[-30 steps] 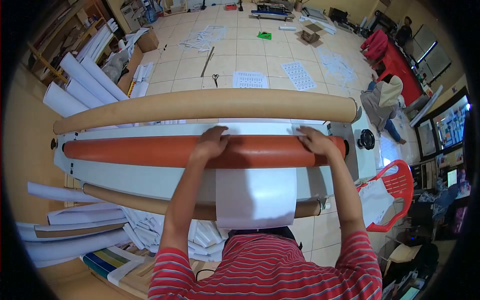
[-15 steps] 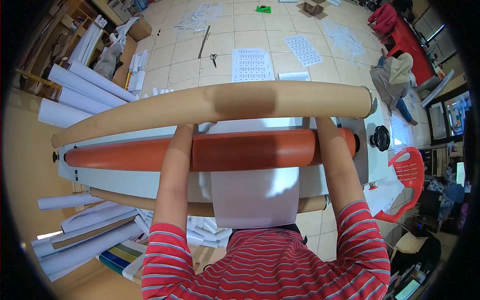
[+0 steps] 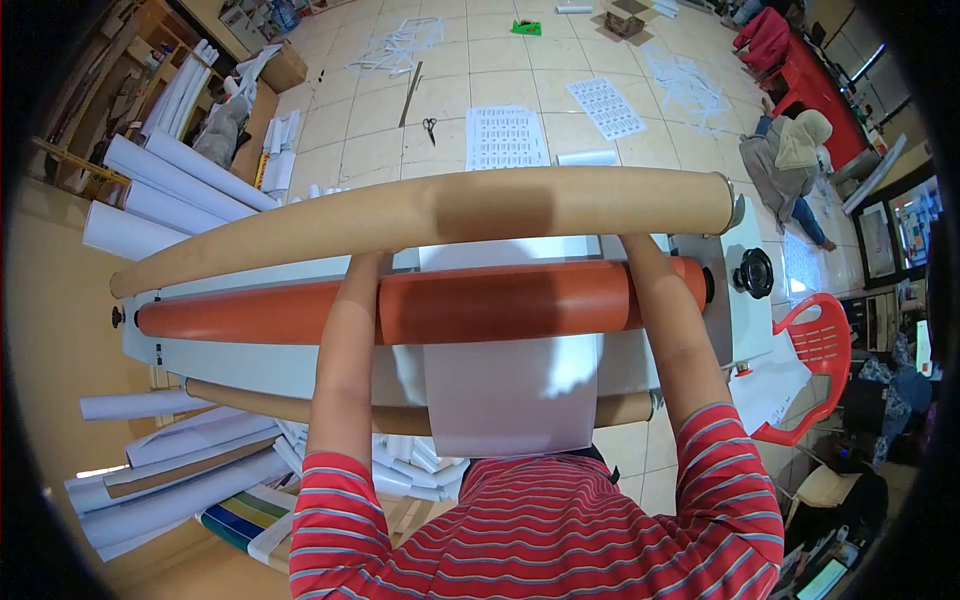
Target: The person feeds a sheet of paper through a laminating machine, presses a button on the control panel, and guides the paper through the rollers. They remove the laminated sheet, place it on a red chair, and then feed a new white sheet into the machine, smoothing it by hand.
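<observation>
Both my arms reach forward over a wide orange roller on a pale laminator-like machine. My left forearm crosses it left of the middle, and my right forearm crosses near its right end. Past the wrists, both hands disappear behind and under a long tan covered roll lying across the top, so their fingers are hidden. Between my arms a white sheet hangs down the front of the machine toward my waist. Part of it also shows behind the orange roller.
A black knob sits at the machine's right end, beside a red chair. White rolls lean at left. Printed sheets and scissors lie on the tiled floor. Another person sits on the floor at right.
The view has shifted very slightly. My right wrist sits a little further left along the tan roll. The sheet and rollers look the same.
</observation>
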